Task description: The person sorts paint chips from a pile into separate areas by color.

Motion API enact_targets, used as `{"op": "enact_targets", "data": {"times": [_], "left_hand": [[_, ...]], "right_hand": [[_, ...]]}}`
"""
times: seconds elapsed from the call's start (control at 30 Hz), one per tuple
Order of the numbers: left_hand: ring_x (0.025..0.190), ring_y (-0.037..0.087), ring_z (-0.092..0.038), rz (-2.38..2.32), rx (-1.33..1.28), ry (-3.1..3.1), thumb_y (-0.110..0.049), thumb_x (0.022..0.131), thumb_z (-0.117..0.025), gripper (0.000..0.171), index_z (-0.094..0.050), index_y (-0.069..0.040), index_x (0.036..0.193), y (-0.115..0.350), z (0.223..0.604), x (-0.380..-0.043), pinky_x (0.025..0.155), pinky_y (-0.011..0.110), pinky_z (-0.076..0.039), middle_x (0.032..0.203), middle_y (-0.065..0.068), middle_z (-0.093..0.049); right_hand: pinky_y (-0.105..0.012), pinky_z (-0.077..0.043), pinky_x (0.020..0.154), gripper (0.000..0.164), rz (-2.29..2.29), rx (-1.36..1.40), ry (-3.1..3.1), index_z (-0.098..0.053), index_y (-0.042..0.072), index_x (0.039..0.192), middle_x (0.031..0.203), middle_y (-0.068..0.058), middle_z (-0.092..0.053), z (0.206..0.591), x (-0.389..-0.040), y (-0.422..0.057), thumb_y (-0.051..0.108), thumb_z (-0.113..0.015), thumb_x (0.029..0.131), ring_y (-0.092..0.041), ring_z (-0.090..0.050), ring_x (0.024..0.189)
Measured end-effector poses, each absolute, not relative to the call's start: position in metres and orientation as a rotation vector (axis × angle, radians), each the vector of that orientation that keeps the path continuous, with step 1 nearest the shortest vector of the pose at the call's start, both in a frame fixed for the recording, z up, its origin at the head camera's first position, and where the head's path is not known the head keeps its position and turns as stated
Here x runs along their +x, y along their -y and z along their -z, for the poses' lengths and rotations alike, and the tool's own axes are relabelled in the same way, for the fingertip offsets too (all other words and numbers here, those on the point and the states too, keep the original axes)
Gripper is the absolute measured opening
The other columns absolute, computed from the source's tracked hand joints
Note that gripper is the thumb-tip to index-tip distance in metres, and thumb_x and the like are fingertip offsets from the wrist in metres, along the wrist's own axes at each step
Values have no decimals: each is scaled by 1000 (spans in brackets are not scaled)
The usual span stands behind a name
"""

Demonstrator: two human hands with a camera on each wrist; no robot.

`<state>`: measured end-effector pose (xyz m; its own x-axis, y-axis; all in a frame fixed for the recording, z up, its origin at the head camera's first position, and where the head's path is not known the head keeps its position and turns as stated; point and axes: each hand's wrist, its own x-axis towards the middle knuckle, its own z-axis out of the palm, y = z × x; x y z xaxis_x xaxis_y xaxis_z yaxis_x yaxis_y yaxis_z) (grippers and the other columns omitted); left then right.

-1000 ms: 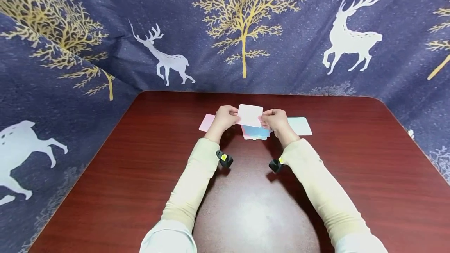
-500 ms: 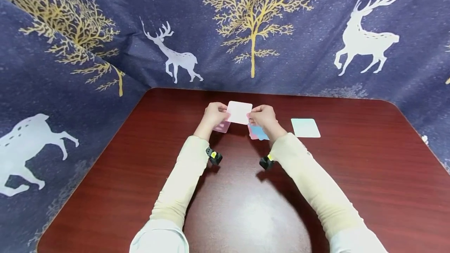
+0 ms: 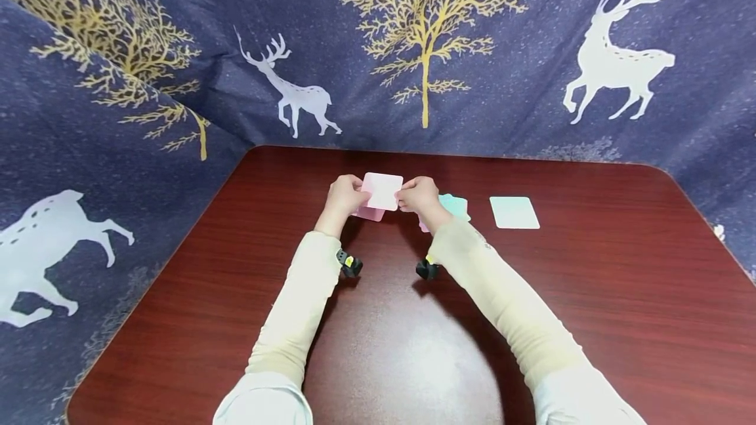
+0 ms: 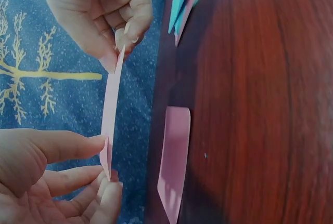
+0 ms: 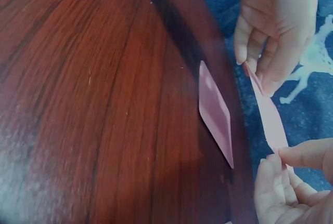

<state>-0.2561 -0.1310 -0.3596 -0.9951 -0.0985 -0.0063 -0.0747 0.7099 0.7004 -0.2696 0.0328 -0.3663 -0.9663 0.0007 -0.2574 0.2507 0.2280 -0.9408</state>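
Note:
A pale pink square card (image 3: 382,191) is held up by both hands over the far part of the table. My left hand (image 3: 345,196) pinches its left edge between thumb and fingers, and my right hand (image 3: 418,195) pinches the opposite edge. In the left wrist view the raised card (image 4: 110,104) appears nearly edge-on. Below it a darker pink card (image 5: 215,112) lies on the table, partly covered in the head view by the raised one. Behind my right wrist is a loose pile of mint, blue and pink cards (image 3: 455,206), partly hidden.
A single pale mint card (image 3: 514,212) lies on the table right of the pile. The dark red wooden table (image 3: 602,267) ends at the back against a blue curtain (image 3: 378,130) with deer and trees. Each wrist carries a small black camera (image 3: 426,269).
Both hands have carried the pale pink card leftward, from over the pile to above the pink card on the table. The head view has also shifted slightly.

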Motion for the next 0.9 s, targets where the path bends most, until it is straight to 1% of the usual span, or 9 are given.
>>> {"op": "enact_targets", "data": {"times": [0.23,0.4,0.5,0.63,0.77,0.9], "left_hand": [[98,32,-59,1045,183,2906,-15,83,-65,29,-67,2,107,138,364,-259,88,40,-47,101,18,-68],[101,34,-59,998,192,2938,-16,83,-65,30,-66,2,108,142,369,-262,91,40,-47,105,18,-68],[103,35,-59,963,193,2967,-15,83,-64,32,-66,2,109,143,375,-264,93,40,-46,108,19,-67],[105,34,-58,947,214,3000,-15,83,-64,32,-64,2,110,144,381,-265,94,40,-45,112,19,-65],[107,34,-57,949,218,3016,-15,83,-65,32,-64,2,111,143,384,-267,95,39,-45,113,19,-65],[107,34,-57,930,215,3025,-14,82,-65,32,-64,3,109,143,384,-270,95,40,-45,112,20,-65]], "right_hand": [[-20,-52,48,12,1793,222,-2285,-58,-4,88,60,-5,-57,376,-276,-18,-6,-67,80,-11,-56,47],[-19,-50,46,9,1756,223,-2304,-60,-5,87,56,-5,-56,385,-280,-12,-6,-65,80,-9,-54,45],[-19,-51,47,9,1737,229,-2300,-60,-6,88,55,-5,-56,392,-281,-9,-7,-64,80,-9,-55,45],[-20,-53,48,14,1694,249,-2297,-58,-7,91,57,-5,-56,397,-281,-6,-8,-64,78,-9,-55,44],[-21,-53,49,18,1630,268,-2337,-55,-5,92,58,-5,-55,395,-281,-6,-5,-65,77,-9,-55,44],[-21,-54,51,17,1592,251,-2362,-57,-6,92,57,-4,-55,392,-280,-5,-3,-65,76,-8,-54,44]]}}
